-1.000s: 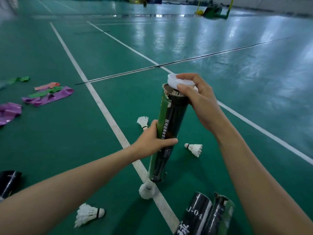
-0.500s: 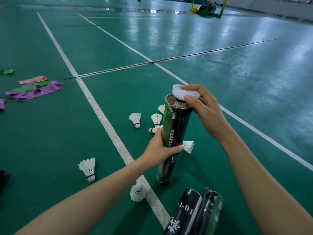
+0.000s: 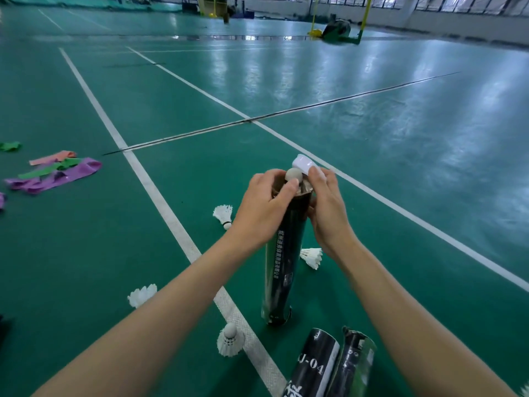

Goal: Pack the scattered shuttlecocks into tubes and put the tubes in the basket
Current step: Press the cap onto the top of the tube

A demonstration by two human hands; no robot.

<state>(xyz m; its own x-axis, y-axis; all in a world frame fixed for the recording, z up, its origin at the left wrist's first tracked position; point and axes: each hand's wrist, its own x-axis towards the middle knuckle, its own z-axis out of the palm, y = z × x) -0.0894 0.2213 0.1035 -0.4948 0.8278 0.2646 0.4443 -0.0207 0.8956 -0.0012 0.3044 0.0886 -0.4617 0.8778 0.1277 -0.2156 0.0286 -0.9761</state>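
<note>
A tall black shuttlecock tube (image 3: pixel 282 267) stands upright on the green court floor. My left hand (image 3: pixel 263 207) grips its open top, with the thumb on the round cork of a shuttlecock (image 3: pixel 293 174) poking out of the mouth. My right hand (image 3: pixel 326 207) is against the tube's right rim and pinches the white cap (image 3: pixel 302 163), tilted just above the opening. Loose white shuttlecocks lie around the tube: one behind it on the left (image 3: pixel 222 214), one to its right (image 3: pixel 312 257), and two nearer me (image 3: pixel 142 295) (image 3: pixel 230 340).
Two more black tubes (image 3: pixel 313 365) (image 3: pixel 356 362) lie side by side at the bottom edge. Purple, green and pink stretch bands (image 3: pixel 54 173) lie on the floor to the left. White court lines cross the floor. A yellow and green net stand (image 3: pixel 337 31) is far off.
My left hand slid up from the middle of the tube to its top. My right hand tipped the cap off the opening, and a shuttlecock cork now shows there.
</note>
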